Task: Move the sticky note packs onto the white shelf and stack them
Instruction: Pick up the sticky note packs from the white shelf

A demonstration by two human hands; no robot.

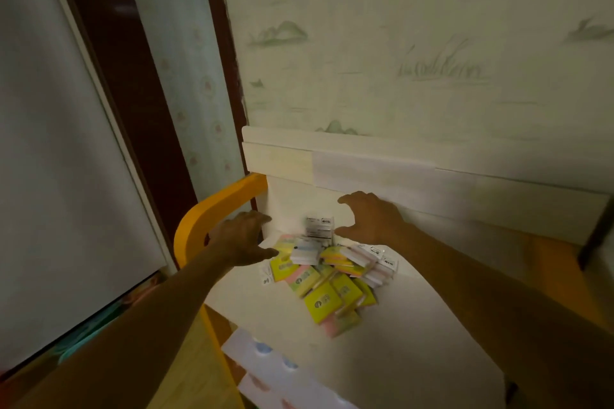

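Observation:
Several sticky note packs (pixel 327 279), yellow, pink and white, lie in a loose heap on the white shelf (pixel 398 342). One white pack (pixel 319 227) stands blurred at the back of the heap, between my two hands. My left hand (pixel 242 237) hovers at the heap's left side, fingers spread and holding nothing. My right hand (pixel 368 217) hovers at the heap's back right, fingers spread, also holding nothing. Neither hand visibly touches a pack.
An orange curved frame (pixel 212 209) borders the shelf on the left. White panels (pixel 365 169) and a patterned wall stand behind the shelf. A dark door frame (pixel 133 76) lies to the left. A lower white shelf level (pixel 265 372) shows beneath.

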